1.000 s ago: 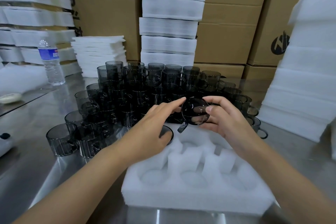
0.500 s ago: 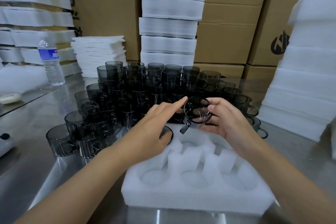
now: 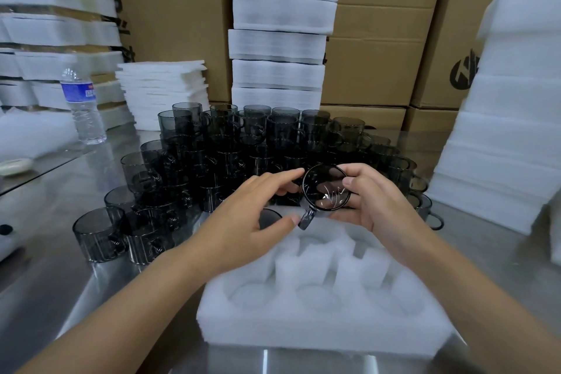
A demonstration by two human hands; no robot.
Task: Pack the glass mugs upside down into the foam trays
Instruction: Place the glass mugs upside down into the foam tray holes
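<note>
right hand (image 3: 373, 203) curls its grip round a mug (image 3: 326, 188) over the tray (image 3: 318, 331); left hand (image 3: 243, 222) open, empty. one packed mug (image 3: 268, 218) seems seated, most pockets (image 3: 315, 297) bare, dozens of mugs (image 3: 230, 146) waiting.

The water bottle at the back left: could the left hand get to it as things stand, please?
Probably, though not directly: the left hand holds nothing, but the crowd of mugs stands between it and the water bottle, so it must pass over or round them.

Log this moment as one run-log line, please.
right hand: grips mug above foam tray | left hand: open, index at rim | mug: unseated
</note>
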